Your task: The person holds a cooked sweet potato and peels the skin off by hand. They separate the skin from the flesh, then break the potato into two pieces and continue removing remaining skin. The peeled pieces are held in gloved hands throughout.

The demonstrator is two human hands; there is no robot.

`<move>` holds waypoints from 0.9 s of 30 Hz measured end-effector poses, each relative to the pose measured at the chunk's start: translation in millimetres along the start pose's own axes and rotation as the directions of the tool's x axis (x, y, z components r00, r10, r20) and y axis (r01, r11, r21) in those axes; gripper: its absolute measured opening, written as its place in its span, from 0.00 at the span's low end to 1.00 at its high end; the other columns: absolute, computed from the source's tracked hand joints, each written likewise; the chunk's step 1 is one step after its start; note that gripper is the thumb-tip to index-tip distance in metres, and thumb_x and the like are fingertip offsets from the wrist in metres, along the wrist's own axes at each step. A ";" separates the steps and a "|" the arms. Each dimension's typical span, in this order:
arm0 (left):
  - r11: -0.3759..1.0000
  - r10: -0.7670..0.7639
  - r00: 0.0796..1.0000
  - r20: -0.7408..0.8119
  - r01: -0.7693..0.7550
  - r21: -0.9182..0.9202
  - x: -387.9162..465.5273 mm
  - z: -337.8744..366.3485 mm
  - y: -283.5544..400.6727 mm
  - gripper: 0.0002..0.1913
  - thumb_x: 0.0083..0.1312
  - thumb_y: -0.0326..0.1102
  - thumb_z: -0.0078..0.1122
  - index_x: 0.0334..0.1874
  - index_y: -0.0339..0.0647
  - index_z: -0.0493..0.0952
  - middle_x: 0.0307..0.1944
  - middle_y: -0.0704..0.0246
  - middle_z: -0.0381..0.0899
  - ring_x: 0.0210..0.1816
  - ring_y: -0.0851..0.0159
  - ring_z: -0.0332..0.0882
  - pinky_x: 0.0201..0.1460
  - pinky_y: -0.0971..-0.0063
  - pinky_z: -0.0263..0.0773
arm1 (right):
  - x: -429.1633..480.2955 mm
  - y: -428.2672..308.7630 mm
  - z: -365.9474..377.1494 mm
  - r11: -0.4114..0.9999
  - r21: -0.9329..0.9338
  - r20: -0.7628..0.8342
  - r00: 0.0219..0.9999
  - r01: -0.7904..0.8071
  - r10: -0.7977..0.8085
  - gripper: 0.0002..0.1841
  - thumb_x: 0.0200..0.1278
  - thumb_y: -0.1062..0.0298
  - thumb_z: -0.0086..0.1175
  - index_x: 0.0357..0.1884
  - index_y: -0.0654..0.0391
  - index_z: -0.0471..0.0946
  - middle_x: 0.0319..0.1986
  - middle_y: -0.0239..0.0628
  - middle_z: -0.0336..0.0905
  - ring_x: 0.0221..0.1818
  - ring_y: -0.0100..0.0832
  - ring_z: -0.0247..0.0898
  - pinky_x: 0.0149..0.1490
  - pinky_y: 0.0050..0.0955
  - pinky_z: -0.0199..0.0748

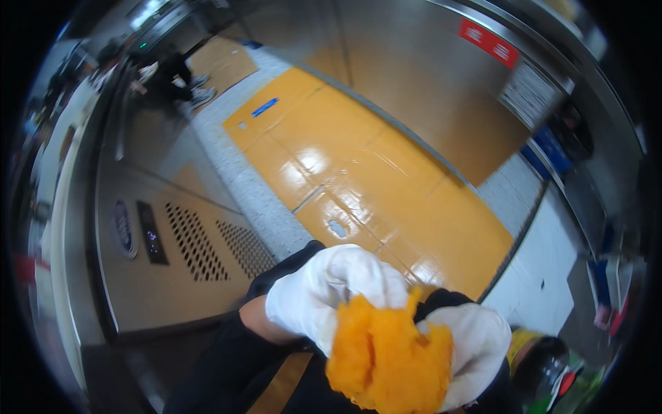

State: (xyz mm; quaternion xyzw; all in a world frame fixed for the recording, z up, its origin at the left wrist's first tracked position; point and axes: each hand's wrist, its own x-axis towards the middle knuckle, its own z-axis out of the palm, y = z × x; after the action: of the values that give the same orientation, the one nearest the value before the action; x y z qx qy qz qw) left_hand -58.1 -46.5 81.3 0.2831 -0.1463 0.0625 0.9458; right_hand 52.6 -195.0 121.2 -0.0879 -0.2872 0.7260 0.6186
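My left hand (341, 282), in a white glove, grips the upper left side of a ragged orange mass (390, 357). It looks soft and fibrous, with torn edges and a deep crease; I cannot tell what it is. My right hand (473, 346), gloved in white too, holds the same piece from the right. Its fingers are partly hidden behind the orange mass. Both hands are low in the picture, in front of my dark clothing.
Flattened cardboard (362, 176) with blue tape (265, 107) covers the floor. A steel under-counter fridge (155, 290) stands left, a steel cabinet (403, 77) beyond the cardboard. At upper left a person (173, 80) in dark clothes sits or crouches. Dark bottles (540, 359) stand lower right.
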 end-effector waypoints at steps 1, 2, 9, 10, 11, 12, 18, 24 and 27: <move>0.999 0.040 0.999 0.038 -0.040 0.005 -0.9 -0.2 2.5 0.21 0.47 0.35 0.74 0.39 0.36 0.74 0.40 0.58 0.76 0.42 0.61 0.75 0.44 0.72 0.70 | -1.9 1.2 0.5 0.861 0.440 -0.070 0.947 -0.253 0.313 0.26 0.61 0.76 0.52 0.62 0.61 0.62 0.62 0.43 0.60 0.64 0.32 0.59 0.65 0.32 0.59; 0.998 0.069 0.995 0.077 -0.069 0.001 -0.5 -1.0 3.2 0.22 0.46 0.35 0.75 0.40 0.35 0.74 0.40 0.58 0.76 0.42 0.62 0.75 0.44 0.73 0.70 | -3.6 1.2 1.4 0.671 0.676 -0.137 0.843 -0.305 0.521 0.26 0.61 0.75 0.52 0.62 0.60 0.62 0.63 0.40 0.59 0.64 0.28 0.59 0.65 0.29 0.60; 0.979 0.125 0.972 0.197 -0.153 0.134 -4.3 -14.7 5.1 0.26 0.42 0.35 0.77 0.41 0.34 0.74 0.42 0.57 0.77 0.41 0.64 0.76 0.42 0.76 0.71 | -1.2 52.2 -25.2 0.978 0.208 -0.143 0.989 -0.002 0.032 0.25 0.60 0.73 0.54 0.60 0.61 0.62 0.60 0.40 0.62 0.60 0.27 0.62 0.62 0.28 0.63; 0.987 0.104 0.978 0.181 -0.125 0.105 -5.7 -14.1 4.3 0.26 0.42 0.35 0.77 0.41 0.35 0.74 0.43 0.57 0.77 0.41 0.64 0.76 0.43 0.76 0.72 | -1.0 57.3 -28.1 0.989 0.141 -0.179 0.984 0.043 -0.018 0.25 0.60 0.73 0.55 0.59 0.61 0.62 0.59 0.40 0.63 0.59 0.28 0.63 0.62 0.29 0.63; 0.993 0.083 0.983 0.166 -0.097 0.075 -6.7 -13.9 6.0 0.25 0.42 0.34 0.77 0.42 0.35 0.74 0.43 0.57 0.77 0.42 0.64 0.77 0.43 0.75 0.72 | -0.8 61.1 -29.0 0.992 0.095 -0.212 0.975 0.083 -0.062 0.25 0.60 0.73 0.55 0.59 0.62 0.63 0.58 0.40 0.63 0.59 0.28 0.63 0.61 0.29 0.63; 0.998 0.057 0.991 0.124 -0.057 0.000 -7.5 -10.7 4.7 0.25 0.43 0.32 0.76 0.42 0.35 0.73 0.43 0.58 0.77 0.42 0.64 0.77 0.44 0.75 0.72 | -1.2 62.3 -30.1 0.992 0.043 -0.249 0.963 0.119 -0.105 0.24 0.59 0.73 0.55 0.58 0.62 0.63 0.58 0.41 0.64 0.58 0.29 0.64 0.61 0.29 0.64; 0.992 0.122 0.992 0.025 -0.122 0.040 3.0 -9.6 12.1 0.26 0.46 0.27 0.73 0.48 0.37 0.71 0.44 0.63 0.78 0.45 0.65 0.77 0.48 0.75 0.72 | 1.8 57.6 -38.0 0.947 -0.154 -0.393 0.862 0.282 -0.320 0.23 0.58 0.72 0.57 0.55 0.64 0.66 0.54 0.43 0.67 0.54 0.32 0.66 0.58 0.30 0.66; 0.996 0.088 0.996 0.019 -0.088 -0.021 10.7 -20.3 11.3 0.26 0.46 0.28 0.73 0.47 0.37 0.71 0.45 0.62 0.77 0.46 0.64 0.77 0.50 0.74 0.71 | -1.5 55.3 -42.0 0.915 -0.241 -0.413 0.819 0.323 -0.398 0.21 0.57 0.71 0.59 0.51 0.66 0.68 0.50 0.45 0.70 0.50 0.35 0.69 0.55 0.31 0.68; 0.995 0.089 0.995 0.036 -0.088 -0.048 8.7 -18.8 8.8 0.26 0.46 0.29 0.73 0.47 0.37 0.72 0.46 0.62 0.77 0.47 0.64 0.76 0.51 0.74 0.71 | -0.1 57.8 -41.5 0.907 -0.274 -0.409 0.815 0.318 -0.410 0.21 0.56 0.70 0.60 0.50 0.67 0.69 0.48 0.46 0.71 0.48 0.36 0.71 0.53 0.31 0.69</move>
State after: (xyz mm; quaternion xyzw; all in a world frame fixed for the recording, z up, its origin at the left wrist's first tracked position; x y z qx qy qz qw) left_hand -47.1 -28.4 73.6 0.2556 -0.1781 0.0956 0.9454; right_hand 23.7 -186.3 56.8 -0.2591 -0.2136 0.5207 0.7849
